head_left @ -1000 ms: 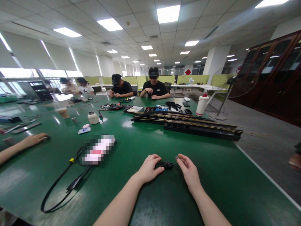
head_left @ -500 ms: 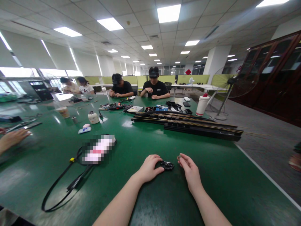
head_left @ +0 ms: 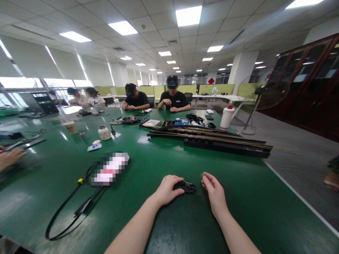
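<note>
My left hand point(head_left: 168, 189) grips the left end of a small black plastic part point(head_left: 188, 187) between thumb and fingers, low over the green table point(head_left: 148, 165). The part has an uneven, hollowed top with some lighter bits inside. To the right, my right hand point(head_left: 214, 190) is closed in a pinch on a tiny greyish piece point(head_left: 202, 175), too small to name. A short gap separates the pinched piece from the black part.
Left of my hands lies a phone point(head_left: 111, 168) with a black looped strap point(head_left: 51, 215). Long black rails point(head_left: 225, 148) with thin brass-coloured rods cross the table ahead. A white bottle point(head_left: 227, 118) and a jar point(head_left: 104, 132) stand farther back. Another person's hand point(head_left: 12, 158) is at far left.
My hands keep nearly the same pose, and the black part appears tilted slightly differently. At far left, the other person's hand has moved left.
</note>
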{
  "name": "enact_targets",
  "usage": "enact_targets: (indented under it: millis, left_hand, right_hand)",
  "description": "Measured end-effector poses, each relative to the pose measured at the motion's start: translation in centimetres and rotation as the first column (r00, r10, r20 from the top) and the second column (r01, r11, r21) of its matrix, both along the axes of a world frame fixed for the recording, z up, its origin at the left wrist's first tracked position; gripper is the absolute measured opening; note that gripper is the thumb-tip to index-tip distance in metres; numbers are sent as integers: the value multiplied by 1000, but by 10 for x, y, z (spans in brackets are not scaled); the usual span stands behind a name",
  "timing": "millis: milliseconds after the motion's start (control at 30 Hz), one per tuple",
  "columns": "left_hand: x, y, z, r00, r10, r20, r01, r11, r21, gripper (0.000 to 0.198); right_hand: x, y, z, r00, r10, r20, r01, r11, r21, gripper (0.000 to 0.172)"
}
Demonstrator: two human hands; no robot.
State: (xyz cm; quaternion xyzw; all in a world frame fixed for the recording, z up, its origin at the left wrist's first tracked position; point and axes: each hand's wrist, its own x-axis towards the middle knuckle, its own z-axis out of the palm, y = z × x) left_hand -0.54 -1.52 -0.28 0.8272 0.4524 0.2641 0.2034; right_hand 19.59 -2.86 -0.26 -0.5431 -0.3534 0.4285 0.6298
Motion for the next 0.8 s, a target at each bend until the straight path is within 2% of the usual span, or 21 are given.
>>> enact_targets:
  millis: [200,400,600,700,800]
  left_hand:
    - [-1,1,-1,1000,1,-13,-1,1000,-6,39]
    - [-1,2,-2,1000,1,-19,-1,1000,-3,38]
    - [-2,2,-2,1000,5,-18,-5,1000,2,38]
    - [-2,2,-3,1000,-1,-9,1,1000,17,38]
    - [-2,2,-3,1000,-6,-1,6,1000,22,38]
  right_hand:
    - [0,2,-2,1000,0,0,0,1000,11,49]
    - [-4,-2,-1,967,100,233,-125,987,97,43]
    - [-10,-10,1,797,187,574,-325,934,148,27]
    - [-12,-12,2,713,200,672,-401,902,158,21]
    - [-13,-12,4,607,230,761,-460,882,101,20]
